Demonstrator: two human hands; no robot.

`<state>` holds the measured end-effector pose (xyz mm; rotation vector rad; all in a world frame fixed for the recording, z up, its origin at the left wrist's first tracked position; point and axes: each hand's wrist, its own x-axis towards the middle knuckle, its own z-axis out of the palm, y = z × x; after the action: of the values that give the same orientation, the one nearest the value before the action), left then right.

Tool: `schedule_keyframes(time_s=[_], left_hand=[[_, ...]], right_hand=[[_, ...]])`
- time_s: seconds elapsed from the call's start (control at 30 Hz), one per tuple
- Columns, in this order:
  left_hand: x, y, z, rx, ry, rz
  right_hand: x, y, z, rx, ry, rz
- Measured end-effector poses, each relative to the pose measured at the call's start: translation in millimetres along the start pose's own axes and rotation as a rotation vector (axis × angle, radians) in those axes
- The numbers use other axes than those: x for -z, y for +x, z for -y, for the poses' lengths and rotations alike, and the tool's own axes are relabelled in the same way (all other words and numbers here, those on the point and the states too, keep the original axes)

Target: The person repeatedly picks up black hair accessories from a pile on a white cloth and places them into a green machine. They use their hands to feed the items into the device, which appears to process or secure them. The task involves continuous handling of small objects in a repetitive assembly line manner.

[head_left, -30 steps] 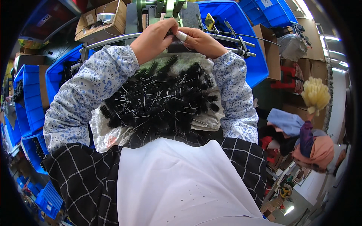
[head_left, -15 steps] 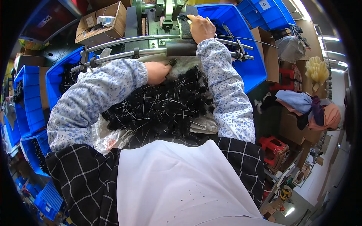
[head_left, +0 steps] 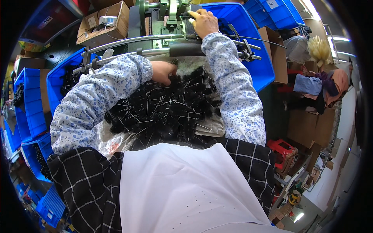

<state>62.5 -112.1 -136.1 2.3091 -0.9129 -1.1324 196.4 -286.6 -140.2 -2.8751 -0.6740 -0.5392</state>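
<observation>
A heap of black twisted-wire brushes [head_left: 155,110] with thin metal stems and ring ends lies over a pale sheet before me. My left hand [head_left: 163,72] is closed at the far edge of this heap, its fingers pinching a small black brush whose bristles stick out beyond them. Up at the green metal machine [head_left: 173,23], my right hand [head_left: 204,23] pinches another black bristle brush [head_left: 185,15] by one end. That brush lies sideways against the machine's head. Its far end is hard to make out.
Two steel rails [head_left: 132,43] with clamps cross in front of the machine. Blue bins [head_left: 258,58] stand on both sides, and a cardboard box [head_left: 103,25] is at the far left. Rightward, a person [head_left: 324,89] sits near a red stool [head_left: 281,153].
My right hand has shifted slightly left and up with its brush. The left hand has turned a little, its thumb now lower over the heap. The person at right has changed posture.
</observation>
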Motion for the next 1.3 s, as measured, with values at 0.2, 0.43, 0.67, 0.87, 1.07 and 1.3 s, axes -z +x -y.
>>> schedule_keyframes(time_s=[0.2,0.43,0.67,0.87,1.07,1.3], left_hand=[[26.2,-36.4,-21.4,-0.086,-0.110,-0.046],[40.3,-44.5,-36.3,-0.087,-0.117,-0.038],[47.7,-47.0,-48.2,-0.251,-0.125,-0.134],[43.1,-53.9,-31.9,-0.266,-0.071,-0.359],[49.8,-60.5,-26.3,-0.337,-0.114,-0.471],[54.0,-57.6,-35.9,-0.251,-0.178,-0.461]], right_hand=[[2.8,-22.6,-8.5,-0.124,-0.056,-0.025],[8.6,-9.4,28.0,-0.152,0.069,0.060],[6.7,-3.1,48.0,-0.085,0.017,0.009],[2.6,-15.8,-0.5,-0.117,0.009,0.034],[-1.3,-2.7,-45.7,-0.176,0.059,0.119],[29.4,6.9,-80.0,-0.030,-0.066,0.104]])
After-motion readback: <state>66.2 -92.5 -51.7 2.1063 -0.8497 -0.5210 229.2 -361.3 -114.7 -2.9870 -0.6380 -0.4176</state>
